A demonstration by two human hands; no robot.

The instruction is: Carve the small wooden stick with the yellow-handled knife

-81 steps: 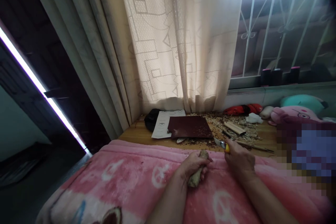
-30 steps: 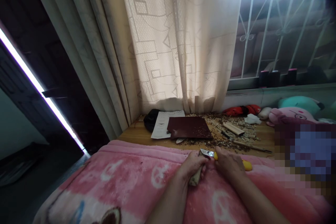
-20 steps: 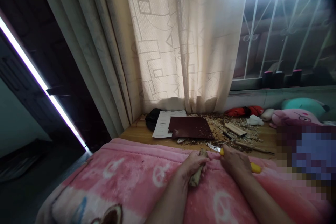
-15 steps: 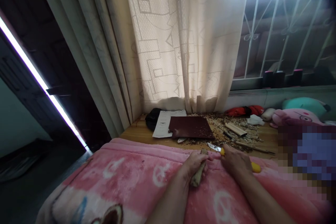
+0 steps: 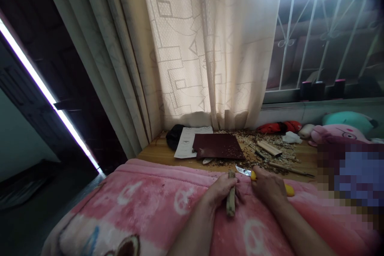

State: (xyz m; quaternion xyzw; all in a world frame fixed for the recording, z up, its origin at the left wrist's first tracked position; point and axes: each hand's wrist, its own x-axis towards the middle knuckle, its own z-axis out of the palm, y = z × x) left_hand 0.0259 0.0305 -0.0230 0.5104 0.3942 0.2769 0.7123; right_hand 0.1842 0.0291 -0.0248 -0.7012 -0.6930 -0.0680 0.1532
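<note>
I grip a short, rough piece of wood (image 5: 231, 203) in my left hand (image 5: 220, 189), its lower end pointing toward me. My right hand (image 5: 268, 187) is wrapped around a yellow-handled knife (image 5: 289, 190), the blade's tip just beside the wood's upper end. Under my forearms spreads a pink blanket (image 5: 150, 198). Beyond it, on the wooden table (image 5: 163, 155), a maroon folder-like sheet (image 5: 217, 146) overlaps a white paper (image 5: 183, 146); wood shavings (image 5: 249, 139) lie scattered to their right, around a pale block (image 5: 269, 148). A patterned curtain (image 5: 186, 52) hangs behind.
</note>
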